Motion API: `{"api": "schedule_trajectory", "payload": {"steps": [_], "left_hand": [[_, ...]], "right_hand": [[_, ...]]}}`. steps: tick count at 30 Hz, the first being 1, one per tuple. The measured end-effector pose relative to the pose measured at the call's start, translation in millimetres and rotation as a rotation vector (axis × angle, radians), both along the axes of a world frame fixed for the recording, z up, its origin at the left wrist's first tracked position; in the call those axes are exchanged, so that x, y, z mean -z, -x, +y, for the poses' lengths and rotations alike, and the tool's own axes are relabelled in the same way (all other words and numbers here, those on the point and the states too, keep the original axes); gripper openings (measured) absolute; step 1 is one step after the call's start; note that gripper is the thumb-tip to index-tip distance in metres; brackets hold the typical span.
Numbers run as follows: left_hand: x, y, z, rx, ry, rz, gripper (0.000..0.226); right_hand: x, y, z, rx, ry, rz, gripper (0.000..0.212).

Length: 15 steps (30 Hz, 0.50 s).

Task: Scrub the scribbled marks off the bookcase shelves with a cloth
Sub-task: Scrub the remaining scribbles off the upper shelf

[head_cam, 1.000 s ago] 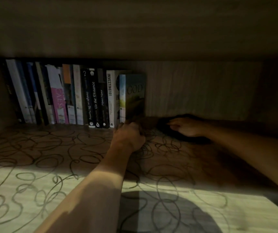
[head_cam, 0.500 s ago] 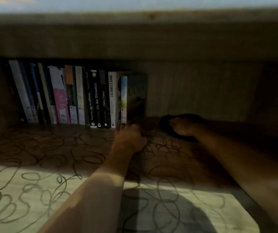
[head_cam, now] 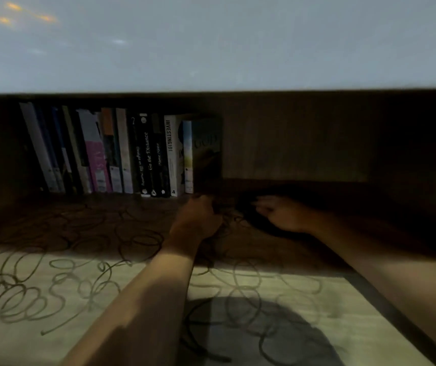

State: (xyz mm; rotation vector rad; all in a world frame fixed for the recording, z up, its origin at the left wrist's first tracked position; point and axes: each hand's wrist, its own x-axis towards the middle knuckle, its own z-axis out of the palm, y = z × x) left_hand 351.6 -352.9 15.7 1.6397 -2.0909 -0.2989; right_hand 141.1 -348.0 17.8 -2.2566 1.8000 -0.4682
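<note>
Shelf (head_cam: 53, 299): covered in looping scribbles (head_cam: 13, 297); row of books (head_cam: 121, 154) at back left. Left hand (head_cam: 198, 220): clenched at the foot of the end book (head_cam: 207, 154); grasp unclear. Right hand (head_cam: 282, 213): fingers flat on a dark cloth (head_cam: 253, 220) at the shaded rear.

Head view — close, looking forward and down into shelf (head_cam: 53, 299)

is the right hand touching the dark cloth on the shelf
Touching. The head view shows the right hand lying flat on the dark cloth, its fingers spread over it with no gap visible, though the spot is dim.
</note>
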Motion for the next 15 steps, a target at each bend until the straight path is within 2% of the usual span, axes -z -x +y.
{"api": "schedule_trajectory", "payload": {"steps": [2, 5, 7, 10, 12, 15], "left_hand": [[3, 0, -4, 0.003, -0.014, -0.018, 0.046], [3, 0, -6, -0.002, -0.014, -0.044, 0.046], [2, 2, -4, -0.003, 0.002, -0.049, 0.043], [0, 1, -2, -0.002, 0.018, -0.048, 0.045], [-1, 1, 0, -0.008, 0.025, -0.051, 0.043], [0, 3, 5, -0.006, 0.016, -0.057, 0.044]], "right_hand": [[3, 25, 15, -0.038, -0.014, 0.017, 0.039], [-8, 51, -4, 0.134, -0.093, 0.039, 0.041], [-14, 33, -18, 0.232, -0.116, 0.068, 0.043], [-1, -1, -6, 0.079, -0.009, 0.007, 0.041], [6, 7, 17, -0.010, 0.009, -0.010, 0.038], [-5, 54, 19, 0.096, -0.089, 0.014, 0.040]]}}
